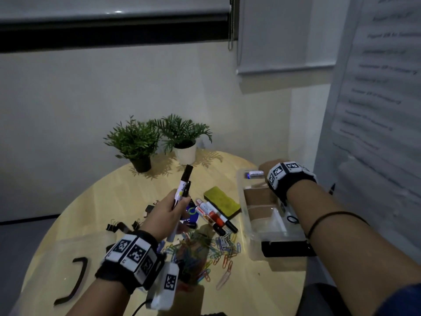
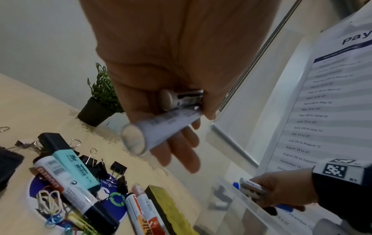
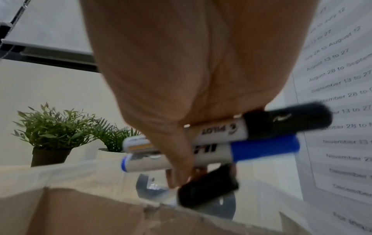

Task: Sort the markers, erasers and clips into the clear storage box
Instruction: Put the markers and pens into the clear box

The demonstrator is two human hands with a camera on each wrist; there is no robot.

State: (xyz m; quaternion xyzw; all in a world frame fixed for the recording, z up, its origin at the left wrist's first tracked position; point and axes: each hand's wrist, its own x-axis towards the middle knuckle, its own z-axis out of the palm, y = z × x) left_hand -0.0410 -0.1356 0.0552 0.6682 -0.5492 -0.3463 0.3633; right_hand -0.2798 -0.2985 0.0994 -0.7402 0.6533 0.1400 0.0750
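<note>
My left hand (image 1: 180, 199) is raised over the table's middle and grips two white markers (image 1: 185, 182) upright, black caps up; their butt ends (image 2: 159, 127) show in the left wrist view. My right hand (image 1: 264, 169) hovers over the far end of the clear storage box (image 1: 245, 213). It grips three markers: a black-capped one (image 3: 241, 128), a blue-capped one (image 3: 221, 152) and another black one (image 3: 209, 187). Cardboard dividers (image 3: 80, 211) line the box. Loose markers (image 1: 214, 214), a yellow eraser (image 1: 222, 201), coloured paper clips (image 1: 205, 254) and black binder clips (image 1: 118, 225) lie on the round table.
A plant in a black pot (image 1: 141, 164) and one in a white pot (image 1: 186, 153) stand at the table's far edge. A printed sheet (image 1: 376, 87) hangs on the wall right of the box. A black block (image 1: 287, 248) lies at the box's near end, a black strap (image 1: 75, 281) front left.
</note>
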